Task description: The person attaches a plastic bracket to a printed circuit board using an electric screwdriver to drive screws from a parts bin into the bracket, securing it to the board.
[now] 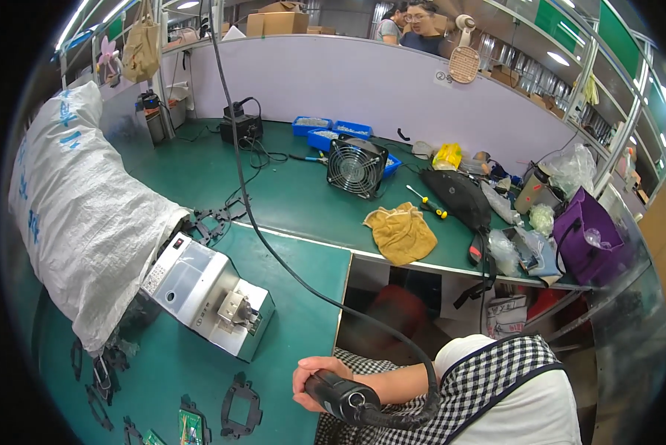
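My left hand (312,373) is at the bottom middle, at the edge of the green bench (303,297), fingers wrapped around a black electric screwdriver (345,400). Its thick black cable (274,252) loops past my forearm and runs up over the bench to the top of the picture. My checked apron (489,386) fills the lower right. A silver box-shaped machine (207,293) stands on the bench to the left of the hand. Black plastic frames (242,404) and a small green circuit board (190,428) lie near the front edge. My right hand is out of sight.
A big white woven sack (81,208) lies at the left. Farther back are a black fan (356,166), blue parts bins (333,132), a yellow cloth (401,233), a yellow-handled screwdriver (426,202), bags and a purple bag (589,237). Two people stand behind the grey partition (348,81).
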Demonstrator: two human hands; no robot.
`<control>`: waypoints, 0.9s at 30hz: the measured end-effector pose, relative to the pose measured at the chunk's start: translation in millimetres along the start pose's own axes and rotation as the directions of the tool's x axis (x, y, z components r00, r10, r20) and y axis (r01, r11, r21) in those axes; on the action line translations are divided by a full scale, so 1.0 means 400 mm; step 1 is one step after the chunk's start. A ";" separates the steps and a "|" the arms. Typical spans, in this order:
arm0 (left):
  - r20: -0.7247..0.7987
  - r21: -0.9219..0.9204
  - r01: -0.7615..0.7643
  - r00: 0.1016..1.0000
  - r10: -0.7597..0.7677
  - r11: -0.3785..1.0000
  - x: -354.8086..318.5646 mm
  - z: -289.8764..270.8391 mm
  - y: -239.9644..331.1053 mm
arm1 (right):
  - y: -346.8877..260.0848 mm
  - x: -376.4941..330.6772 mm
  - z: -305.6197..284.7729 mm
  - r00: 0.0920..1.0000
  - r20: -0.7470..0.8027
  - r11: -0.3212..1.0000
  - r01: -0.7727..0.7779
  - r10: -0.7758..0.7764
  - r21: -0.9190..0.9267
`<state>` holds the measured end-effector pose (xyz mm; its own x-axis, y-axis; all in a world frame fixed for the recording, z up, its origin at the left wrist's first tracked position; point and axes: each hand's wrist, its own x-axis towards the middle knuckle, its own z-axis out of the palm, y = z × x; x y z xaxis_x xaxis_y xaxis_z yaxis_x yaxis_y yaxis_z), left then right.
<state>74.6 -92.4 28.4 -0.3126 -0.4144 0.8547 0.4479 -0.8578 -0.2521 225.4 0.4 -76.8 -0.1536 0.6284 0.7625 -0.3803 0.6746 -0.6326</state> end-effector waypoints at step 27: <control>0.076 0.148 -0.074 0.995 0.063 0.986 0.007 0.003 -0.016 | 0.001 0.003 -0.011 1.000 0.004 0.999 -0.021 0.021 0.026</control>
<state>71.9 -87.8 32.9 -0.2194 -0.4433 0.8691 0.5889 -0.7704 -0.2443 229.1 3.0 -76.7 -0.1656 0.6407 0.7497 -0.4002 0.6512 -0.6449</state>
